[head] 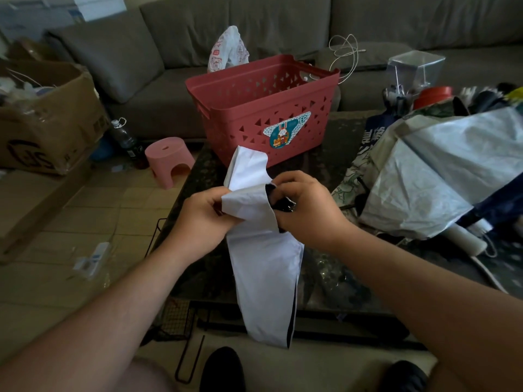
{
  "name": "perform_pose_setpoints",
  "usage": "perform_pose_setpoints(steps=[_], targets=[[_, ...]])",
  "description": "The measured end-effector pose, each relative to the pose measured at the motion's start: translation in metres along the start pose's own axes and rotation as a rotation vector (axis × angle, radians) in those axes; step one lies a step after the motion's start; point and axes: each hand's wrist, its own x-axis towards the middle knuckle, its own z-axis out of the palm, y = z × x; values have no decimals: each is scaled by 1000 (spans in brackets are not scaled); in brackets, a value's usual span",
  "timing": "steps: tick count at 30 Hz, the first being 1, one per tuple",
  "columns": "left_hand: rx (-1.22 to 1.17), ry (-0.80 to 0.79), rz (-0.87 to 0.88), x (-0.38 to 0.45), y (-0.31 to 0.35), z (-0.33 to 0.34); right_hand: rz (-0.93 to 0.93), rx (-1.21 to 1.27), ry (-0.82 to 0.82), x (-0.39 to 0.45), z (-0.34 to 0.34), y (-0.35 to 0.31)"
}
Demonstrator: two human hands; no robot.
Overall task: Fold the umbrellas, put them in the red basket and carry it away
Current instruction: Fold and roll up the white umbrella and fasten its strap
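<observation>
A person is gathering a collapsed white umbrella [263, 267] above the dark counter [334, 171], left hand [206, 213] and right hand [305, 210] fingers pinching its canopy, likely wrapping it tight before dropping it into the empty-looking red basket [263, 108].

A basket [263, 108] stands on the table [334, 278] before a sofa [169, 38]; umbrellas [441, 171] lie piled to its right, a stool [169, 162] left.
</observation>
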Motion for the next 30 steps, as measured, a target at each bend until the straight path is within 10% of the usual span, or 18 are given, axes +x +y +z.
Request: perform_pose_setpoints(steps=[11, 30], targets=[[-185, 87, -100, 6, -10, 2, 248, 196, 142, 0, -10, -5], [-147, 132, 87, 7, 11, -8, 95, 32, 78, 6, -18, -14]])
